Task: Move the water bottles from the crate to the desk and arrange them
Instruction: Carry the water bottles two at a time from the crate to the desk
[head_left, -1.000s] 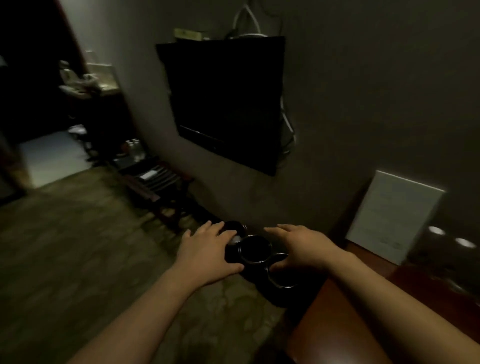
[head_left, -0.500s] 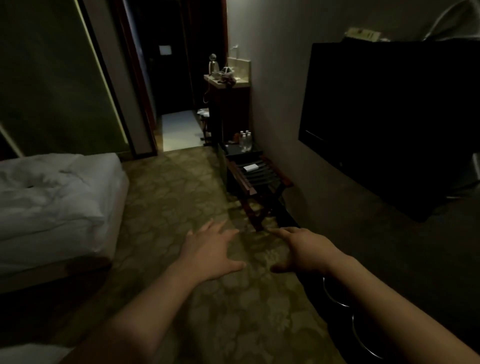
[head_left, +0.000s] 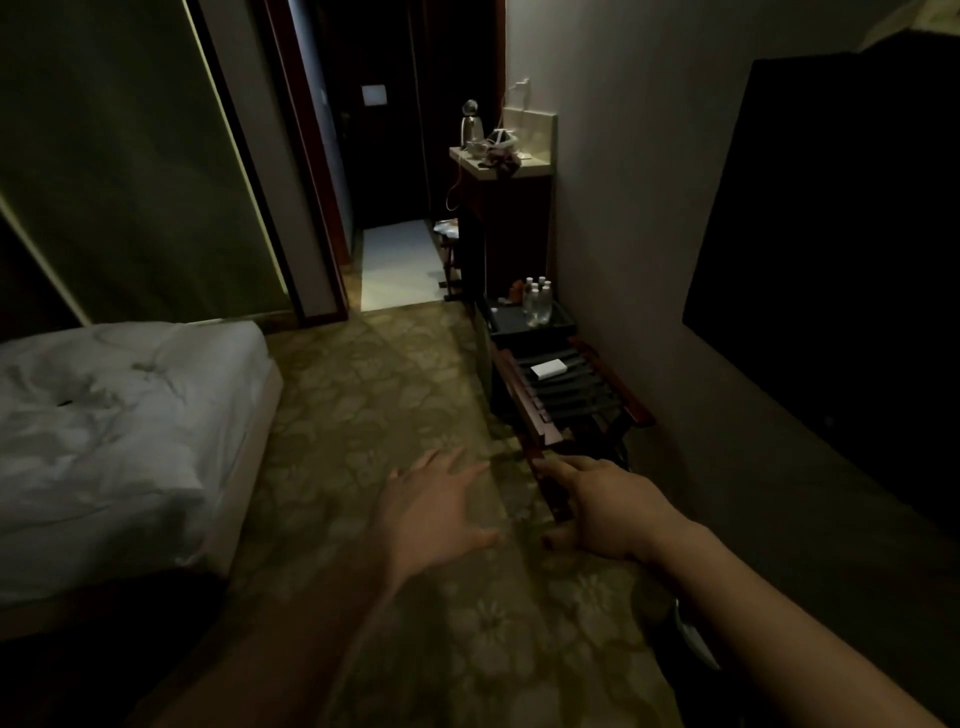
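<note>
Several clear water bottles (head_left: 537, 301) with white caps stand upright in a dark tray-like crate (head_left: 530, 325) on the floor by the right wall, well ahead of me. My left hand (head_left: 436, 512) hovers over the carpet, palm down, fingers spread, holding nothing. My right hand (head_left: 608, 506) is stretched out beside it, palm down with straight fingers and empty, in front of the near end of a luggage rack (head_left: 569, 397). Both hands are far from the bottles. No desk is in view.
The wooden luggage rack with dark straps carries a small white box (head_left: 548, 369). A bed (head_left: 114, 431) fills the left side. A dark TV (head_left: 841, 291) hangs on the right wall. A cabinet with a kettle (head_left: 471, 127) stands beyond the crate, beside a doorway.
The view has swung left from the TV wall and dark round objects to the room's length. The rack and crate are now nearer and more central. Both hands stay outstretched and empty.
</note>
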